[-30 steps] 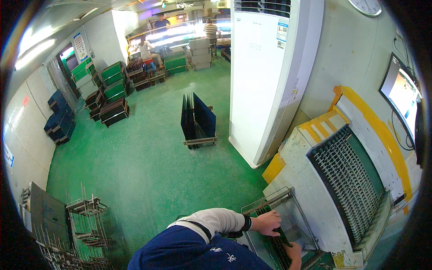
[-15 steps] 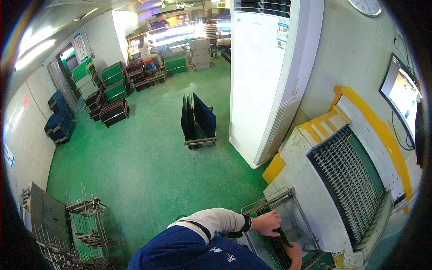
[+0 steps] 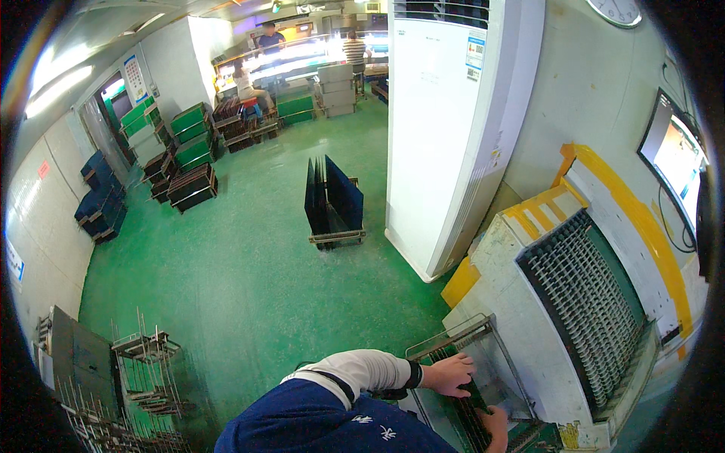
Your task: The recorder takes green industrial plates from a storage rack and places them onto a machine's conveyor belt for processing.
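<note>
Low at the right, a metal wire-frame rack (image 3: 513, 370) holds several thin dark panels (image 3: 462, 414) on edge, close together. My left hand (image 3: 450, 375) rests across the panels' far part, its fingers spread apart over the edges. Nearer to me, my right hand (image 3: 495, 427) bends its fingers onto the near part of the same panels and grips them at the edge. The lower part of that hand and the panels' lower ends are hidden. A black band circles my left wrist.
Beside the rack stands a white machine (image 3: 498, 260) with a slanted bed of rollers (image 3: 585, 302). A tall white air conditioner (image 3: 445, 136) rises ahead. Another rack with dark panels (image 3: 334, 204) sits on the green floor. Metal rod stands (image 3: 147, 370) are at left; people work far back.
The fingers of my left hand have spread slightly over the panels. My right hand has barely shifted, and the rack stays in place.
</note>
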The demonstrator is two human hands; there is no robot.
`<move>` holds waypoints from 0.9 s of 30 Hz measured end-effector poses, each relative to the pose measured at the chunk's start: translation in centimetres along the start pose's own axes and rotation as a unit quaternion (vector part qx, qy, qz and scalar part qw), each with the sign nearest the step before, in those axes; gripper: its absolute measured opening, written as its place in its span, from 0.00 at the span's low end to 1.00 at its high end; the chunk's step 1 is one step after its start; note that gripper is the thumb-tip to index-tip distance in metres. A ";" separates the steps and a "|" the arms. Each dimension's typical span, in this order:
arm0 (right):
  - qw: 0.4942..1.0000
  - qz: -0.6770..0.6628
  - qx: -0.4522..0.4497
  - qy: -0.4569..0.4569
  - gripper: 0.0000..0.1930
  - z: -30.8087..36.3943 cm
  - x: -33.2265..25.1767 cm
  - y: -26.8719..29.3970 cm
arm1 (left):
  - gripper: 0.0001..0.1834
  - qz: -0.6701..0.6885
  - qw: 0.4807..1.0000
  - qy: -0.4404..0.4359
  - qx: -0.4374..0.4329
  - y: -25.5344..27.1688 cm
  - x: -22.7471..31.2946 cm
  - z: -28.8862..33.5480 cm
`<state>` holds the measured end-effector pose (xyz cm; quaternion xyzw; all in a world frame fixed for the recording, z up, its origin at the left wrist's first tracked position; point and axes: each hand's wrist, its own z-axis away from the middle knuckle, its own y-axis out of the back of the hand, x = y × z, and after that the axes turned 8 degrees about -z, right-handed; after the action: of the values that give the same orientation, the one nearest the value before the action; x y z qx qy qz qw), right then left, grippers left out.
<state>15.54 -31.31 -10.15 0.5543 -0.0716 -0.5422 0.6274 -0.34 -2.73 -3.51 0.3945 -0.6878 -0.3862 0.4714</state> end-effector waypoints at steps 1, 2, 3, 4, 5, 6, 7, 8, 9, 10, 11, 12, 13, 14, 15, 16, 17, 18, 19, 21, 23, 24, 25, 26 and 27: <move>1.000 -0.009 -0.008 -0.006 0.23 -0.1 0.0 0.1 | 0.26 0.001 0.999 -0.017 0.036 0.1 0.0 0.1; 1.000 -0.019 -0.015 -0.012 0.23 -0.2 0.0 0.3 | 0.24 0.003 0.997 -0.034 0.073 0.3 0.1 0.2; 0.999 -0.029 -0.022 -0.019 0.24 -0.3 0.0 0.4 | 0.23 0.004 0.993 -0.051 0.109 0.4 0.1 0.3; 0.999 -0.031 -0.036 -0.024 0.24 -0.2 -2.0 1.3 | 0.22 0.013 0.993 -0.043 0.105 0.6 -0.1 0.6; 0.998 -0.032 -0.051 -0.028 0.24 0.5 -5.4 2.9 | 0.21 0.022 0.994 -0.034 0.103 0.8 -0.2 1.1; 0.997 -0.033 -0.060 -0.037 0.24 1.2 -7.2 3.9 | 0.20 0.033 0.994 -0.032 0.100 1.1 -0.2 1.2; 0.998 -0.032 -0.049 -0.033 0.24 1.4 -6.4 3.7 | 0.20 0.038 0.994 -0.039 0.099 1.3 0.1 1.1; 0.998 -0.030 -0.040 -0.028 0.24 1.1 -5.2 3.2 | 0.19 0.043 0.993 -0.043 0.098 1.4 0.3 1.1; 0.999 -0.029 -0.031 -0.023 0.24 1.0 -4.0 2.7 | 0.19 0.048 0.993 -0.048 0.096 1.4 0.5 1.1; 0.999 -0.033 -0.027 -0.024 0.25 0.8 -3.4 2.4 | 0.19 0.045 0.992 -0.051 0.105 1.3 0.5 1.2; 0.999 -0.038 -0.023 -0.026 0.25 0.6 -2.8 2.0 | 0.19 0.042 0.991 -0.054 0.113 1.2 0.6 1.3; 0.998 -0.043 -0.019 -0.029 0.25 0.5 -2.1 1.6 | 0.19 0.039 0.990 -0.057 0.121 1.1 0.7 1.4; 0.999 -0.037 -0.022 -0.024 0.26 0.5 -2.5 1.8 | 0.19 0.042 0.992 -0.049 0.108 1.2 0.6 1.6; 0.999 -0.032 -0.024 -0.019 0.27 0.5 -3.0 2.0 | 0.19 0.044 0.994 -0.040 0.095 1.1 0.6 1.9; 0.999 -0.027 -0.027 -0.015 0.27 0.5 -3.4 2.2 | 0.20 0.047 0.995 -0.032 0.081 1.1 0.5 2.1; 0.999 -0.027 -0.022 -0.017 0.27 0.5 -3.0 2.0 | 0.20 0.052 0.996 -0.033 0.064 0.7 0.3 2.2; 0.999 -0.027 -0.017 -0.018 0.28 0.4 -2.3 1.6 | 0.21 0.057 0.997 -0.035 0.048 0.0 0.2 2.2; 0.999 -0.027 -0.011 -0.020 0.28 0.3 -1.8 1.4 | 0.22 0.062 0.997 -0.036 0.032 -0.4 0.1 2.1; 1.000 -0.017 -0.011 -0.012 0.28 0.3 -1.9 1.3 | 0.22 0.054 0.998 -0.034 0.026 -0.5 0.0 2.1; 1.000 0.005 -0.011 0.003 0.29 0.4 -2.2 1.1 | 0.24 0.039 0.999 -0.030 0.015 -0.7 0.0 2.0; 1.000 0.002 0.015 0.017 0.25 0.6 -1.5 0.6 | 0.25 0.033 0.999 -0.021 -0.001 -0.7 0.1 1.9; 0.999 0.001 0.028 0.024 0.23 0.6 -1.2 0.3 | 0.26 0.030 0.999 -0.016 -0.008 -0.7 0.2 1.8; 0.999 0.000 0.030 0.019 0.23 0.6 -1.0 0.1 | 0.27 0.025 1.000 -0.010 -0.010 -0.6 0.4 1.8; 0.999 -0.001 0.032 0.014 0.22 0.7 -0.8 -0.1 | 0.27 0.020 1.000 -0.004 -0.012 -0.4 0.6 1.8; 0.999 -0.003 0.034 0.009 0.22 0.7 -0.6 -0.2 | 0.27 0.015 1.000 0.001 -0.014 -0.3 0.7 1.8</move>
<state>14.68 -31.25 -9.79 0.5801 -0.0825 -0.5362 0.6076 -2.14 -3.22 -4.00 0.3777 -0.6875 -0.3883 0.4837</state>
